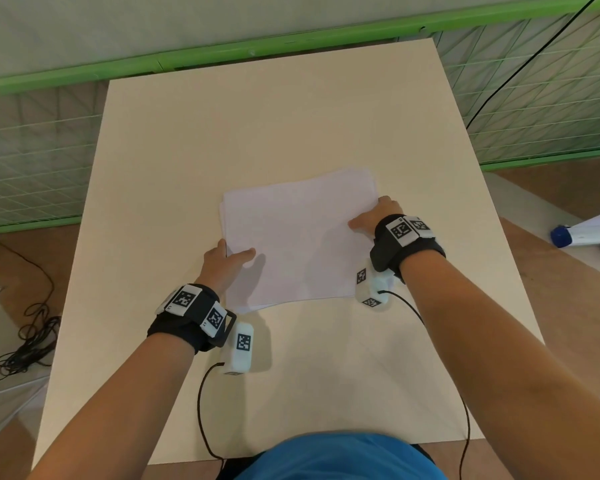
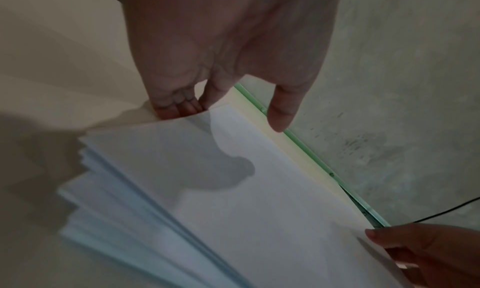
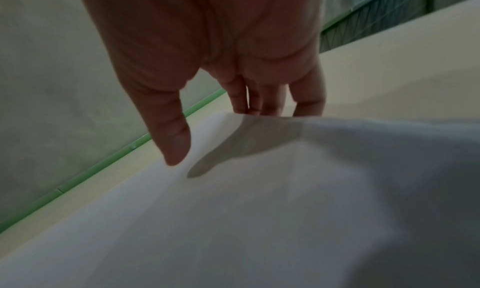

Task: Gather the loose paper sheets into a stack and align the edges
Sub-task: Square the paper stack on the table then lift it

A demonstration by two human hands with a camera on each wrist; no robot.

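The paper stack [image 1: 300, 237] lies at the middle of the table [image 1: 174, 161], gripped at its left edge by the left hand [image 1: 222, 261] and at its right edge by the right hand [image 1: 374, 218], fingers tucked under the sheets and thumbs above. The near edges are seen fanned in the left wrist view, so squaring is judged unfinished. The grip is best loosened slightly and the sheets tapped on edge against the table, so that they slide level without buckling.
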